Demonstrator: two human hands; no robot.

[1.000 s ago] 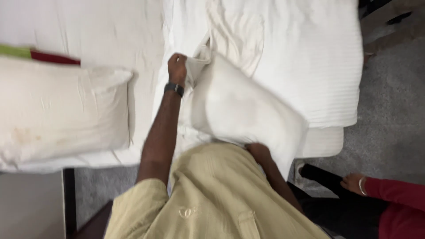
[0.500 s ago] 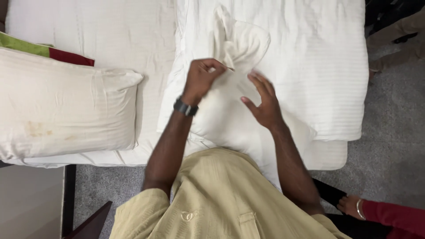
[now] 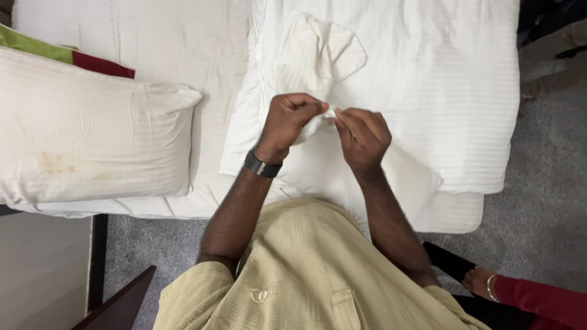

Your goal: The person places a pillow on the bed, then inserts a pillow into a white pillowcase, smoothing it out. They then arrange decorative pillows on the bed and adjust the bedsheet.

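My left hand point(image 3: 292, 117), with a dark watch on its wrist, and my right hand point(image 3: 363, 135) meet over a white pillow point(image 3: 403, 177) lying on the bed. Both pinch the edge of a white pillowcase point(image 3: 318, 58) between fingers and thumbs. The loose cloth of the pillowcase lies crumpled beyond my hands, on a folded white striped duvet point(image 3: 440, 91). My arms and yellow-beige shirt cover the pillow's near end.
A second white pillow point(image 3: 92, 134) with faint stains lies at the left on the white mattress sheet point(image 3: 165, 43), with green and red cloth point(image 3: 67, 56) behind it. Grey carpet point(image 3: 538, 201) surrounds the bed. Another person's hand with a bracelet and red sleeve point(image 3: 520, 293) shows at bottom right.
A second ago I held the pillow up against my body. It now lies on the bed, and both hands have come together, pinching the pillowcase edge.
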